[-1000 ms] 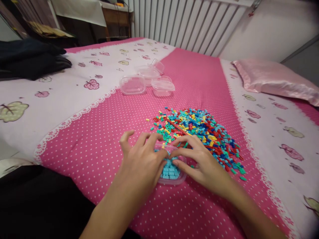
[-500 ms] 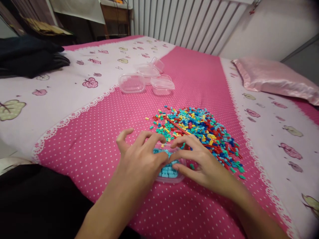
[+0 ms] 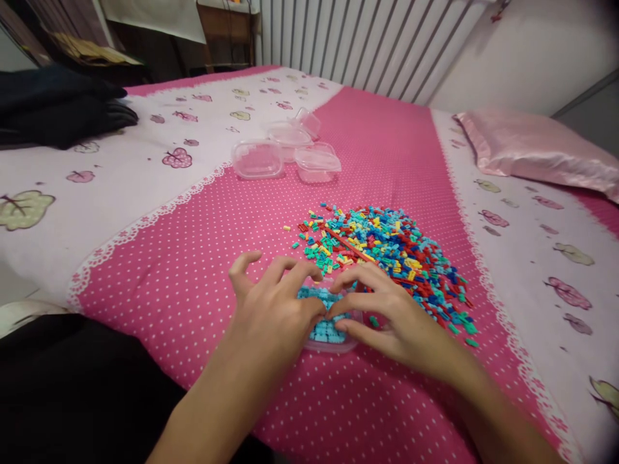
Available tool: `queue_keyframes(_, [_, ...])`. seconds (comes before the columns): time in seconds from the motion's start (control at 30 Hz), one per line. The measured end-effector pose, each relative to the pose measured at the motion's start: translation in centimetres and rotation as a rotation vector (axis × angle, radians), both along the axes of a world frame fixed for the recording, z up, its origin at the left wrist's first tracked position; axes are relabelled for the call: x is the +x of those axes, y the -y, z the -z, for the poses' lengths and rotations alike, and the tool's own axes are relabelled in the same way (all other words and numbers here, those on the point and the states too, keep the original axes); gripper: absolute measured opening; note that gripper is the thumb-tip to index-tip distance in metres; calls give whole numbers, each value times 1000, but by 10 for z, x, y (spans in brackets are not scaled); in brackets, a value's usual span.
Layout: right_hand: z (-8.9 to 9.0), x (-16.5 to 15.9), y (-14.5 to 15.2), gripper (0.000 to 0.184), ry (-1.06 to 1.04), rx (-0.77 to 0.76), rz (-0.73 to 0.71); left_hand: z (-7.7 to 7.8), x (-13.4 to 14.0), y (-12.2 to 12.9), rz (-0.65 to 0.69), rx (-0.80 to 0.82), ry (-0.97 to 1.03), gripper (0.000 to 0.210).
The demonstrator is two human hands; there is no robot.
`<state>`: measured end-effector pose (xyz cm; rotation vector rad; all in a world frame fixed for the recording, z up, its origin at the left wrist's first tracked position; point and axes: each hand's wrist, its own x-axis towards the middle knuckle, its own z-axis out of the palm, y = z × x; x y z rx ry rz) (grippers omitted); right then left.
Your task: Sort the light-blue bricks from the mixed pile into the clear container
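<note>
A small clear plastic box (image 3: 333, 348) on the bed holds rows of light-blue building bricks (image 3: 326, 332). My left hand (image 3: 280, 299) arches over the box's left side. Its fingers are bent, and its thumb presses at the bricks. From the right, my right hand (image 3: 382, 306) reaches in, thumb and index finger closed in at the same bricks. The two hands' fingertips nearly meet over the box, and what lies right between them is partly hidden. Just behind and to the right spreads a heap of loose coloured bricks (image 3: 387, 238).
A long red strip (image 3: 348, 245) lies across the heap. Several clear plastic containers (image 3: 258, 160) stand farther back on the pink dotted bedspread (image 3: 203, 258). A pink pillow (image 3: 536, 151) is at right, dark cloth (image 3: 58, 106) at left, a radiator (image 3: 338, 38) behind.
The view has shifted very slightly. Both hands stay over the box with almost the same finger positions, and the bricks and containers look unmoved.
</note>
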<state>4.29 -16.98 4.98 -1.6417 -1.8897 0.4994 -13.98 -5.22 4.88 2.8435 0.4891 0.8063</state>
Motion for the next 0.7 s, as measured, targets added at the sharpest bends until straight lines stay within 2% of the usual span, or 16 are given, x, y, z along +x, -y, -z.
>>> queue_keyframes(0.37, [1, 1, -2, 6, 33, 2, -6, 0, 0, 3, -37, 29, -85, 15])
queue_keyframes(0.7, [0, 2, -2, 8, -7, 16, 0, -1, -5, 0, -59, -52, 24, 21])
